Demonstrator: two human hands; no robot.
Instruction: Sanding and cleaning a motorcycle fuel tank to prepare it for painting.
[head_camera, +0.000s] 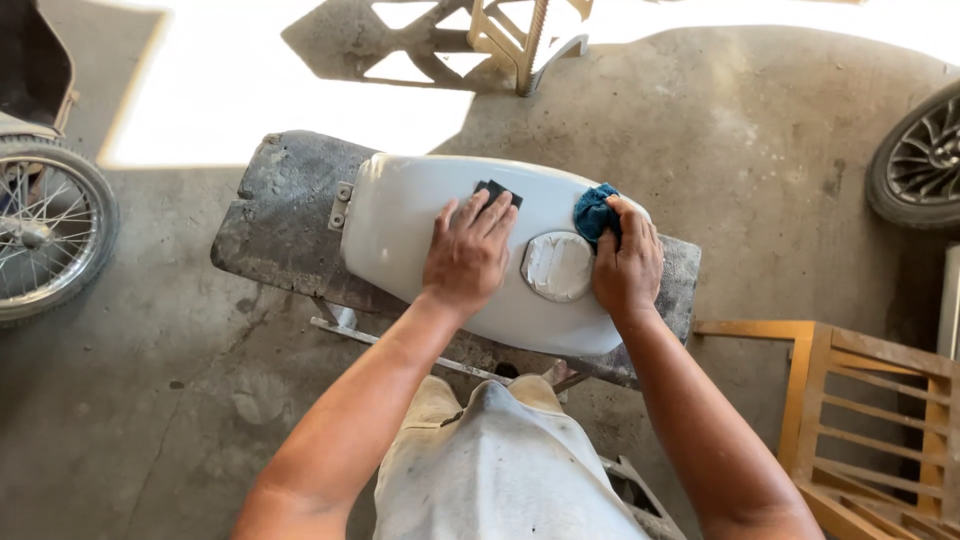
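Pressing dark sandpaper (497, 192) flat against the white tank (400, 230), your left hand (466, 255) lies open (fingers spread); your right hand (627, 262) grips a blue cloth (594, 212).

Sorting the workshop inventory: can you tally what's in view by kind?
Tanks: 1
Sanding pads: 1
Cloths: 1
Wheels: 2
Benches: 1
Wooden frames: 1
Total: 7
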